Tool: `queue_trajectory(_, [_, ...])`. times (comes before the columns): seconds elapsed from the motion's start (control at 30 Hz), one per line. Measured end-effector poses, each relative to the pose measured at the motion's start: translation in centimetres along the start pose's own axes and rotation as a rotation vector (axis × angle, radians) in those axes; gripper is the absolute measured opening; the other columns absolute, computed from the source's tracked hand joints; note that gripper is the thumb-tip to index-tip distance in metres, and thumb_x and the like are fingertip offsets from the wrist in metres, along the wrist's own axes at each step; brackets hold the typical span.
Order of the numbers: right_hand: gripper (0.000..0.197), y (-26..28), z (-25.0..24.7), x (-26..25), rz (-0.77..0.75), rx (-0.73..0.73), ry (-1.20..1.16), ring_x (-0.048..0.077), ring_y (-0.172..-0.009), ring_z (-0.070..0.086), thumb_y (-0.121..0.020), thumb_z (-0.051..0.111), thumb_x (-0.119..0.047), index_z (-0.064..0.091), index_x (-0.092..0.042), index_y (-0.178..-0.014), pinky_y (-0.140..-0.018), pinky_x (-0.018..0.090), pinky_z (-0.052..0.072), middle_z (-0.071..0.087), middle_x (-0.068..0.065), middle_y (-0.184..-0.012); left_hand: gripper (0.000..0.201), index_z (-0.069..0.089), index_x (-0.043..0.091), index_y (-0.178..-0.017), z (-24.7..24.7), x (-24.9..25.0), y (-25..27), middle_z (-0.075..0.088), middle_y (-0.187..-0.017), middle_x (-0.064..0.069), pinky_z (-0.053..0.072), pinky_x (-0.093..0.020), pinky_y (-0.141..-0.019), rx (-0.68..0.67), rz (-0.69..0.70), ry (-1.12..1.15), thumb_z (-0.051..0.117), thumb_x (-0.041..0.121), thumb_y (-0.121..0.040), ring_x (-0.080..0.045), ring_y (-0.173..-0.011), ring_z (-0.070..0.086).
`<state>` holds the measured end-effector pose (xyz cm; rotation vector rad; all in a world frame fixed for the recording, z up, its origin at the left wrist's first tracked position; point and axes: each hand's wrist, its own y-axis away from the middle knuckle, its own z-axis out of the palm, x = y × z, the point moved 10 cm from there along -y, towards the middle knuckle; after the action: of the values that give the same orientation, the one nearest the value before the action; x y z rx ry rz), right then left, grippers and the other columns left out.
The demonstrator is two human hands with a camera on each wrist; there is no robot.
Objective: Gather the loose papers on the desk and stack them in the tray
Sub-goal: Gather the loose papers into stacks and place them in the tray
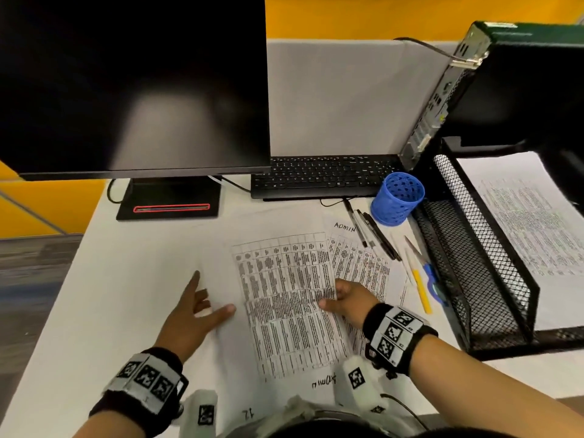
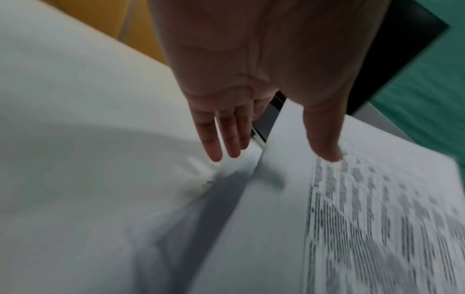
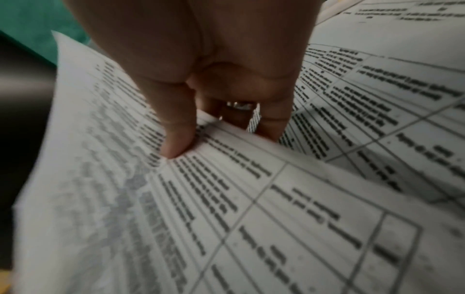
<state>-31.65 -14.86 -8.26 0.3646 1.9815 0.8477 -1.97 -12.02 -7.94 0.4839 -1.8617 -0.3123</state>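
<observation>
Both wrists, each wrapped in a marker band, reach out from the bottom of the head view over a spread of printed sheets on the white desk (image 1: 126,279). Nearest lies the top printed sheet (image 1: 284,298), a table of dense text. The right hand (image 1: 343,300) pinches its right edge, thumb on top and fingers (image 3: 270,127) curled beneath, so the edge is raised off the paper under it. The left hand (image 1: 192,314) is spread, its fingers apart and straight, index reaching forward and thumb (image 2: 324,139) pressing the sheet's left margin flat.

More loose papers remain: a sheet headed "ADMIN" (image 1: 357,254) lies under and to the right, with black pens (image 1: 373,235), a yellow pen (image 1: 422,292) and blue-handled scissors (image 1: 426,270) resting on or just beside it. The black mesh tray (image 1: 483,248) stands at the desk's right edge and already holds a printed stack (image 1: 531,216).

As I judge it, the step in hand is lifting this top sheet. Doing it well means keeping the pinch light so the paper does not crease, letting the left thumb release as the edge rises, and sliding the sheet toward the body rather than dragging it across the pens. The stationery should be cleared off the "ADMIN" sheet before it is pulled.
</observation>
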Motion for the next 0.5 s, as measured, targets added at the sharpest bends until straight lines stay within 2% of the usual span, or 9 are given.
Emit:
queue_trajectory(0.03, [0.016,0.7,0.3,-0.5,-0.018,-0.022,-0.022,0.014,-0.104,0.055,-0.087,0.063,-0.015,0.062,-0.019,-0.103,-0.082,0.02,0.039,0.06,-0.011,-0.092,0.097,0.041,0.031,-0.133,0.1,0.2,0.0,0.061,-0.118,0.009,0.046,-0.032,-0.09,-0.008,-0.015,0.112,0.083,0.054,-0.049,-0.014,-0.105,0.061])
queue_trajectory(0.07, [0.015,0.6,0.7,-0.7,-0.041,-0.064,-0.024,0.009,-0.091,0.054,-0.087,0.064,-0.014,0.058,-0.027,-0.082,-0.072,0.018,0.038,0.055,-0.014,-0.082,0.098,0.053,0.027,-0.124,0.2,0.5,0.2,0.068,-0.111,0.008,0.05,-0.033,-0.085,-0.007,-0.029,0.206,0.085,0.06,-0.037,-0.015,-0.1,0.066])
queue_trajectory(0.13, [0.023,0.2,1.2,-0.9,-0.079,-0.116,0.014,0.001,-0.08,0.052,-0.086,0.064,-0.013,0.054,-0.029,-0.072,-0.065,0.012,0.034,0.054,-0.017,-0.079,0.089,0.067,0.018,-0.102,0.2,0.8,0.5,0.076,-0.093,0.003,0.053,-0.031,-0.073,0.026,-0.058,0.27,0.087,0.056,-0.025,-0.017,-0.087,0.071])
queue_trajectory(0.17, [0.016,0.2,1.0,-1.1,-0.094,-0.11,0.057,0.001,-0.084,0.054,-0.087,0.063,-0.012,0.059,-0.026,-0.083,-0.067,0.012,0.036,0.057,-0.017,-0.084,0.079,0.069,0.016,-0.094,0.2,1.2,0.7,0.076,-0.086,0.002,0.054,-0.032,-0.071,0.042,-0.058,0.256,0.086,0.052,-0.025,-0.019,-0.083,0.072])
queue_trajectory(0.23, [0.032,-1.1,-0.6,-0.3,-0.108,-0.03,0.18,0.008,-0.096,0.056,-0.086,0.062,-0.008,0.06,-0.024,-0.113,-0.08,0.016,0.044,0.062,-0.011,-0.104,0.065,0.069,0.017,-0.085,0.2,2.3,1.1,0.076,-0.081,0.004,0.056,-0.036,-0.075,0.055,-0.039,0.209,0.082,0.048,-0.03,-0.021,-0.081,0.071])
queue_trajectory(0.33, [0.045,-2.5,-5.9,1.9,0.007,0.238,0.281,0.02,-0.098,0.059,-0.083,0.064,-0.008,0.055,-0.021,-0.125,-0.08,0.027,0.05,0.058,0.006,-0.126,0.039,0.067,0.022,-0.079,0.2,3.5,1.3,0.074,-0.071,0.01,0.054,-0.04,-0.08,0.05,0.023,0.123,0.086,0.039,-0.049,-0.02,-0.08,0.069])
queue_trajectory(0.4, [0.061,-2.5,-9.0,3.9,0.163,0.371,0.339,0.03,-0.112,0.055,-0.078,0.07,-0.022,0.046,-0.016,-0.134,-0.092,0.036,0.05,0.047,0.015,-0.134,0.022,0.064,0.027,-0.076,0.4,4.3,1.5,0.07,-0.06,0.023,0.051,-0.035,-0.079,0.011,0.076,0.095,0.084,0.024,-0.065,-0.014,-0.081,0.066])
queue_trajectory(0.43, [0.072,-2.3,-9.9,5.2,0.253,0.395,0.362,0.034,-0.12,0.05,-0.075,0.073,-0.031,0.041,-0.014,-0.137,-0.098,0.04,0.047,0.041,0.017,-0.138,0.021,0.065,0.029,-0.076,0.8,4.6,1.7,0.068,-0.061,0.027,0.05,-0.031,-0.076,-0.031,0.105,0.063,0.083,0.026,-0.066,-0.01,-0.08,0.065])
queue_trajectory(0.5, [0.088,-2.0,-10.9,6.8,0.366,0.429,0.381,0.037,-0.129,0.041,-0.069,0.077,-0.043,0.033,-0.013,-0.139,-0.102,0.043,0.043,0.032,0.018,-0.143,0.028,0.071,0.029,-0.076,1.9,5.0,1.9,0.072,-0.074,0.02,0.047,-0.024,-0.071,-0.156,0.169,-0.068,0.082,0.047,-0.057,-0.007,-0.077,0.065])
